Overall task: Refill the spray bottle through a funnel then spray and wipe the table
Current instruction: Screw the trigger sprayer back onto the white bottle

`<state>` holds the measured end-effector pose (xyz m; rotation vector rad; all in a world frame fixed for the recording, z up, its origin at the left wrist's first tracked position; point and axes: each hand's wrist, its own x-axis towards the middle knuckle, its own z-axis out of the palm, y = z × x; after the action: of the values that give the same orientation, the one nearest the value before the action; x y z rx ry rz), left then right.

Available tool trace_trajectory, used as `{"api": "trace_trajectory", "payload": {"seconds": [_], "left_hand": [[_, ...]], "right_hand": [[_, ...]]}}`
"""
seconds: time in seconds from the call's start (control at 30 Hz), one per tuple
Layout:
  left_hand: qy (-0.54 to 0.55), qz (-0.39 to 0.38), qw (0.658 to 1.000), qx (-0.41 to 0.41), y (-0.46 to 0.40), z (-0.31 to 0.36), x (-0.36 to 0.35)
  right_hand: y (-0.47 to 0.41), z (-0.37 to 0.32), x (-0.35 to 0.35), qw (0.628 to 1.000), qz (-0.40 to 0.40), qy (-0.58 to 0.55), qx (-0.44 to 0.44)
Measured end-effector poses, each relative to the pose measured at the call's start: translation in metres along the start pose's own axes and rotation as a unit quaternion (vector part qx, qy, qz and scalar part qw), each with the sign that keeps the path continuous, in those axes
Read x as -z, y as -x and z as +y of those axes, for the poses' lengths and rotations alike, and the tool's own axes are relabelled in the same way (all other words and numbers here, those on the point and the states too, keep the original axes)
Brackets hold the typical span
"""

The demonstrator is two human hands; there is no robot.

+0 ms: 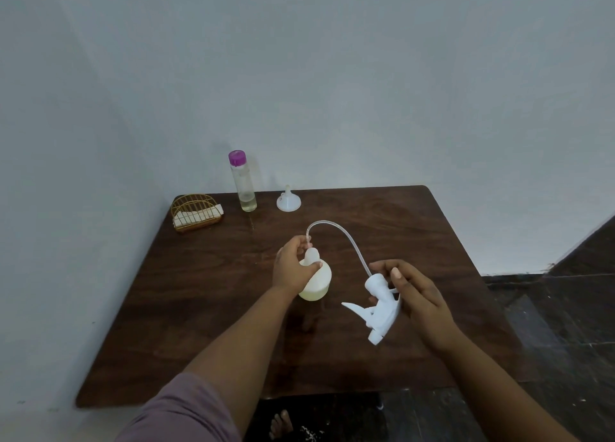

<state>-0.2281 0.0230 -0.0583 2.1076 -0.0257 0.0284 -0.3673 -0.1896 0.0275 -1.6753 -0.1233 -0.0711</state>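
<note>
A white spray bottle (317,283) stands mid-table, and my left hand (293,266) grips its shoulder near the neck. My right hand (419,295) holds the white trigger sprayer head (379,305) just to the right of the bottle, above the table. Its clear dip tube (336,226) arcs up and back down, and the tube's end sits at the bottle's mouth by my left fingers. A small white funnel (288,200) rests upside down near the table's far edge. Beside it stands a clear refill bottle (244,183) with a purple cap and a little liquid at the bottom.
A gold wire holder (196,213) with white folded cloths or napkins sits at the far left corner of the dark wooden table (199,308). A white wall runs behind and to the left. Dark floor lies to the right, and a bare foot (281,423) shows below the table's near edge.
</note>
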Motion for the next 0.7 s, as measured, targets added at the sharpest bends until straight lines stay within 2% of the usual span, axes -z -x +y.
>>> {"api": "trace_trajectory", "payload": {"seconds": [0.43,0.7], "left_hand": [[-0.032,-0.012,0.999,0.002,-0.0038,-0.0058,-0.0007],[-0.048,-0.012,0.999,0.015,-0.0044,-0.0044,-0.0038]], "right_hand": [[0.0016,-0.0013,0.0021,0.998,0.066,0.02,0.008],[0.0051,0.0007,0.0052,0.996,0.066,0.055,0.017]]}}
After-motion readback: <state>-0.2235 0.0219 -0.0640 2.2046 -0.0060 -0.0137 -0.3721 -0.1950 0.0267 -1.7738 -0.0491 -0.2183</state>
